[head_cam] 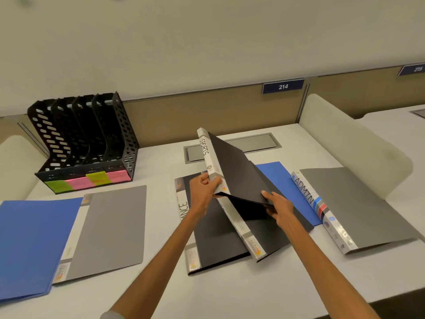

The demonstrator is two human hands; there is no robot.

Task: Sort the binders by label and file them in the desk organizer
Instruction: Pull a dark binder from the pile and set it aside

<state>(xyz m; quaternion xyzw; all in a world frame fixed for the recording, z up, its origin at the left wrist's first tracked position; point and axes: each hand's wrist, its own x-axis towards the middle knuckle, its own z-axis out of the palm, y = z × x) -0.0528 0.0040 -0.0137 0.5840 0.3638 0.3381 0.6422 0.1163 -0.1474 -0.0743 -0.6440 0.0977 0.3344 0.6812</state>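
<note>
A black binder (pixel 232 171) with a white spine marked SPORTS is lifted and tilted above the desk. My left hand (pixel 204 191) grips its spine near the lower end. My right hand (pixel 279 207) pinches its lower cover corner. Under it lie two more black binders (pixel 213 240), one with a spine ending in "ANCE". A grey binder marked ADMIN (pixel 358 208) lies at the right, partly over a blue one (pixel 279 178). The black desk organizer (pixel 85 143) stands at the back left with several empty slots and green and pink sticky labels on its front.
A grey binder (pixel 108 229) lies at the front left, overlapping a blue folder (pixel 32 245). A metal cable hatch (pixel 250 145) sits in the desk behind the binders. White rounded dividers (pixel 354 143) stand at both sides. A beige partition bears plate 214 (pixel 283 86).
</note>
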